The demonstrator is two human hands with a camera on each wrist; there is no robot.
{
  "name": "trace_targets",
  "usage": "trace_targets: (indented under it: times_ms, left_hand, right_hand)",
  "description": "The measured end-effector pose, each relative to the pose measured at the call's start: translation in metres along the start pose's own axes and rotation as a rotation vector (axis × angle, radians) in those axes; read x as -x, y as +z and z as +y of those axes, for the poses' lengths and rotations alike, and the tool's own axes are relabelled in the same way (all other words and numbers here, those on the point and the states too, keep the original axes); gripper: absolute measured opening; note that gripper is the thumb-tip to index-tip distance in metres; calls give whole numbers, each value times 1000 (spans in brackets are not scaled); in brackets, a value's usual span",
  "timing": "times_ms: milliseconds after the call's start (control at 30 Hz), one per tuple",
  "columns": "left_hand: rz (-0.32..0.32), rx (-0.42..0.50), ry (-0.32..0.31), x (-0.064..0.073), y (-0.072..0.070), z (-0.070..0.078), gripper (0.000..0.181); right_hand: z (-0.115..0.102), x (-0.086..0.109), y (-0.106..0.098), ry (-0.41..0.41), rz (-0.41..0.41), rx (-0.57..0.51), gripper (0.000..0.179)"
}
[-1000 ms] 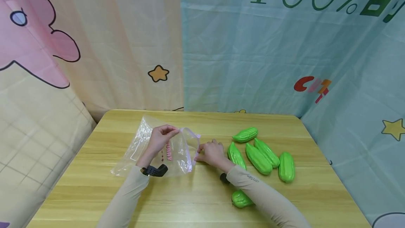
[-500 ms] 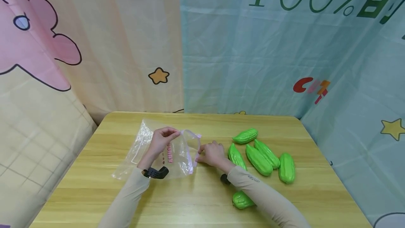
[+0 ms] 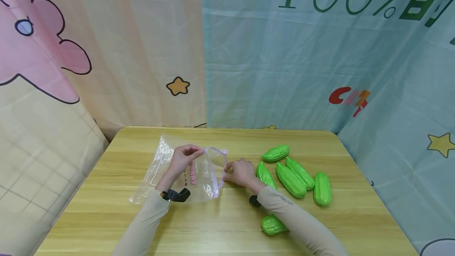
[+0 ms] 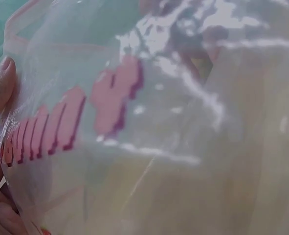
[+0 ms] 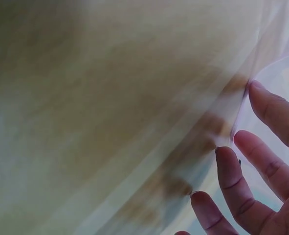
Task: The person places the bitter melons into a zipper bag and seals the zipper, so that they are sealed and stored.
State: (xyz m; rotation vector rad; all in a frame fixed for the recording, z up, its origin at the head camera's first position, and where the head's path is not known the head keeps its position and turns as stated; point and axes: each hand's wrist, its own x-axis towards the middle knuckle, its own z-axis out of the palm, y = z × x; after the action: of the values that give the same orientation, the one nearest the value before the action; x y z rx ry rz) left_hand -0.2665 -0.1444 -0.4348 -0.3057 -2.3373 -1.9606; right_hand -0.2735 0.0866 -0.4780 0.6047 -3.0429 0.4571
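A clear zip bag (image 3: 202, 185) with a lilac zip strip and pink print lies toward the left of the table. Its mouth faces right and stands parted. My left hand (image 3: 181, 159) pinches the upper edge near the mouth; in the left wrist view its thumb (image 4: 5, 81) lies against the film. At the mouth's right side, my right hand (image 3: 241, 172) pinches the other edge between thumb and index finger. The right wrist view shows that edge running past the fingertips (image 5: 256, 90), with the other fingers spread. Several green bitter melons (image 3: 290, 180) lie right of my right hand.
The wooden table (image 3: 213, 228) carries everything. One bitter melon (image 3: 273, 224) lies partly under my right forearm, and another melon (image 3: 275, 153) sits farthest back. Printed cloth (image 3: 270, 70) hangs behind the table and along its sides.
Both hands and the bag have shifted slightly to the right, with the grip on the mouth kept. The bitter melons have not moved on the table.
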Motion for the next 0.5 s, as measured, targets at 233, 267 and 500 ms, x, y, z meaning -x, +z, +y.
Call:
trace_targets:
  times_ms: [233, 267, 500]
  left_hand:
    - [-25, -16, 11, 0, 1, -2, 20]
    - [-26, -17, 9, 0, 2, -2, 20]
    - [-33, -25, 3, 0, 3, -2, 20]
  right_hand:
    - [1, 0, -2, 3, 6, -12, 30]
    - [1, 0, -2, 4, 7, -12, 30]
    - [1, 1, -4, -10, -9, -43, 29]
